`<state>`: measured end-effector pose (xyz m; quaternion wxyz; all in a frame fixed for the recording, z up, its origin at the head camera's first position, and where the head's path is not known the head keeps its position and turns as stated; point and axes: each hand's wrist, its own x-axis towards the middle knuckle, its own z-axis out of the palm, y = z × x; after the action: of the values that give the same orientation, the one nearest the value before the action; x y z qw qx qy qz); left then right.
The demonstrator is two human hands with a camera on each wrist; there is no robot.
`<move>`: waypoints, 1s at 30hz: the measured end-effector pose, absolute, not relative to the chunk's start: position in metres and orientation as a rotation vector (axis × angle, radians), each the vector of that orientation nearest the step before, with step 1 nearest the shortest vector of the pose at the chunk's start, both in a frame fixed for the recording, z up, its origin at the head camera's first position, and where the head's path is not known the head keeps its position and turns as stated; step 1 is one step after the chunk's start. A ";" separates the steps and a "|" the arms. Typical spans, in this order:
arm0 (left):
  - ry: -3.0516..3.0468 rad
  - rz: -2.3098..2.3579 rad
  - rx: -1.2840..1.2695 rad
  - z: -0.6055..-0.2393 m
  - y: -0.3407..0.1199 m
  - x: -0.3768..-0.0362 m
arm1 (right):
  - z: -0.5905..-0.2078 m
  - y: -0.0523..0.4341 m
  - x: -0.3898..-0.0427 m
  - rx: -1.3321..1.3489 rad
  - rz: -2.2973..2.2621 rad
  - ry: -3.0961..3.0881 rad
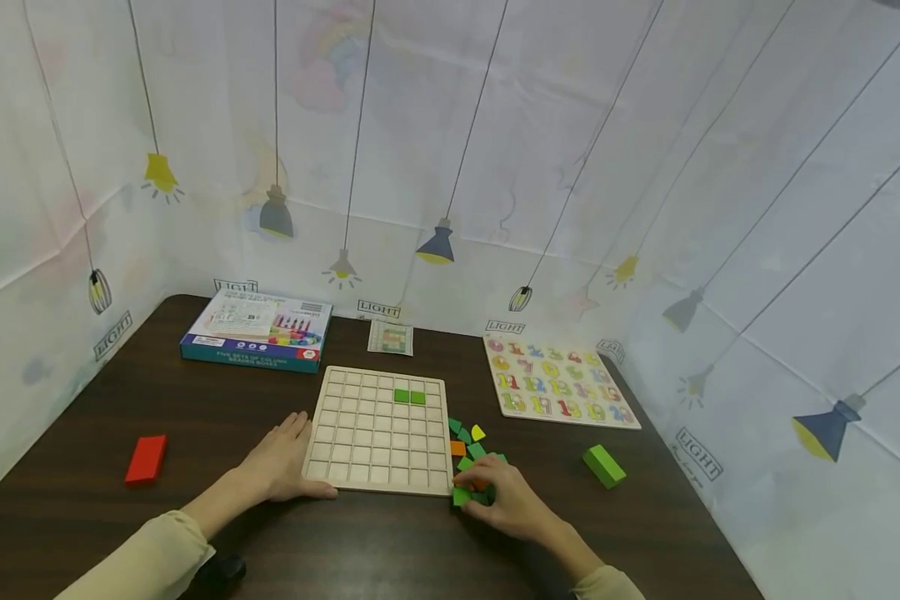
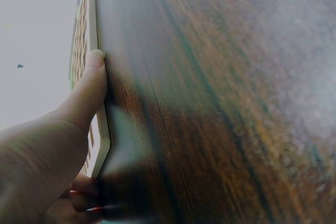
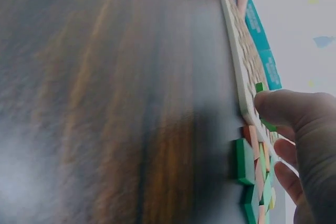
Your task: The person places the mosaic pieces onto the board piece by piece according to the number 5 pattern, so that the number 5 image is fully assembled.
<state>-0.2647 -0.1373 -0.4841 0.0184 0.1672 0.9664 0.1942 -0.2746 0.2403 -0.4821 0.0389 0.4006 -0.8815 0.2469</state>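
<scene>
A wooden grid board (image 1: pixel 378 433) lies on the table with two green square tiles (image 1: pixel 409 397) in its upper right part. My left hand (image 1: pixel 281 462) rests at the board's near left corner, its fingers along the left side. In the left wrist view its thumb (image 2: pixel 86 90) presses the near edge. My right hand (image 1: pixel 506 496) is at the near right corner, pinching a green tile (image 1: pixel 461 497) between thumb and fingers. Under and beyond that hand lies a pile of green, orange and yellow pieces (image 1: pixel 477 451), partly hidden by it.
A boxed set (image 1: pixel 251 350) lies at the back left, a small pattern card (image 1: pixel 391 337) behind the board. A number puzzle board (image 1: pixel 562 383) is at the back right. A red block (image 1: pixel 146 460) lies far left, a green block (image 1: pixel 604 466) to the right. Printed cloth walls surround the table.
</scene>
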 end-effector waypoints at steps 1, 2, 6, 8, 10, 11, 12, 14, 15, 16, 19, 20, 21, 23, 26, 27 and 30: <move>3.000 0.606 0.520 -0.484 -0.138 -0.265 | -0.481 0.239 -0.276 1.222 0.762 -2.709; 3.000 0.606 0.521 -0.484 -0.138 -0.265 | -0.480 0.238 -0.277 1.219 0.770 -2.710; 3.004 0.611 0.522 -0.484 -0.138 -0.266 | -0.477 0.231 -0.281 1.205 0.844 -2.692; 3.005 0.621 0.526 -0.484 -0.138 -0.265 | -0.476 0.228 -0.284 1.200 0.871 -2.665; 3.005 0.622 0.523 -0.484 -0.138 -0.265 | -0.476 0.225 -0.287 1.206 0.881 -2.629; 3.005 0.620 0.524 -0.484 -0.138 -0.265 | -0.476 0.223 -0.289 1.211 0.877 -2.611; 3.005 0.616 0.526 -0.484 -0.138 -0.265 | -0.476 0.222 -0.291 1.218 0.868 -2.593; 3.008 0.608 0.525 -0.485 -0.137 -0.265 | -0.476 0.218 -0.295 1.228 0.873 -2.567; 3.009 0.606 0.527 -0.486 -0.137 -0.265 | -0.476 0.216 -0.297 1.223 0.883 -2.563; 3.010 0.611 0.528 -0.486 -0.138 -0.265 | -0.476 0.213 -0.299 1.214 0.892 -2.565; 3.017 0.612 0.535 -0.488 -0.139 -0.265 | -0.476 0.204 -0.306 1.179 0.916 -2.571; 3.016 0.618 0.539 -0.488 -0.139 -0.265 | -0.476 0.201 -0.308 1.170 0.911 -2.567; 3.017 0.618 0.543 -0.489 -0.139 -0.265 | -0.476 0.199 -0.310 1.162 0.909 -2.562; 3.020 0.614 0.547 -0.489 -0.138 -0.266 | -0.476 0.194 -0.315 1.164 0.906 -2.537; 3.017 0.623 0.544 -0.489 -0.137 -0.267 | -0.477 0.185 -0.322 1.177 0.919 -2.497; 3.017 0.628 0.542 -0.489 -0.137 -0.267 | -0.478 0.182 -0.325 1.173 0.926 -2.495; 3.009 0.651 0.534 -0.488 -0.137 -0.266 | -0.480 0.172 -0.333 1.143 0.939 -2.503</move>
<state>-0.2660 -0.1373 -0.4883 0.0084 0.1710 0.9630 0.2083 -0.3333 0.1725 -0.4801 0.1168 0.3904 -0.8550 0.3208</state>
